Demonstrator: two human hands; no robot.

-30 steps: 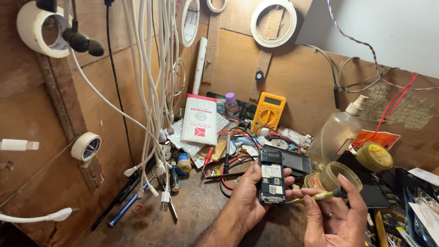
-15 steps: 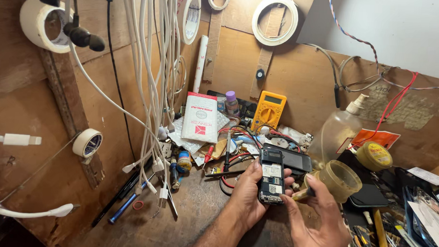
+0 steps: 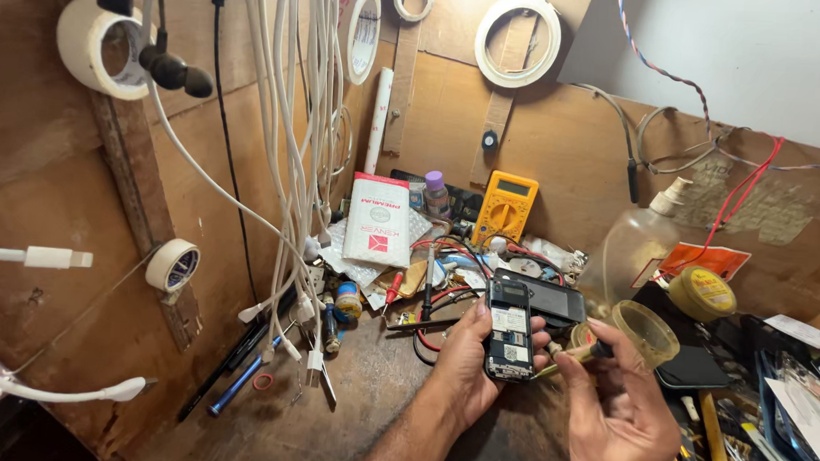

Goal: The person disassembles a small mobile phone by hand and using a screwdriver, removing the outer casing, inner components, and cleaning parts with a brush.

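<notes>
Wooden boards [image 3: 542, 153] formed the back and left walls, the largest surfaces in view, and carried four rolls of tape: two white rings high on the back, one thick roll [image 3: 100, 42] at upper left and one small roll [image 3: 173, 264] lower down. One thick bundle of white cables [image 3: 296, 133] hung down the corner. On the crowded bench [image 3: 347, 412] stood one clear plastic bottle [image 3: 635, 250], one yellow multimeter [image 3: 506, 207], one white packet [image 3: 378, 220] and one small yellow tin [image 3: 702, 291]; the right edge of the clutter was cut off, and the loose parts there were too small to make out. The left hand [image 3: 464, 367] was curled around one small opened phone [image 3: 509, 329], gripping it upright just above the bench with its bare insides showing. The right hand [image 3: 618, 415] was pinched narrow on one thin tool [image 3: 570, 355], whose tip lay hard against the phone's lower edge, though whether it touched could not be told.
</notes>
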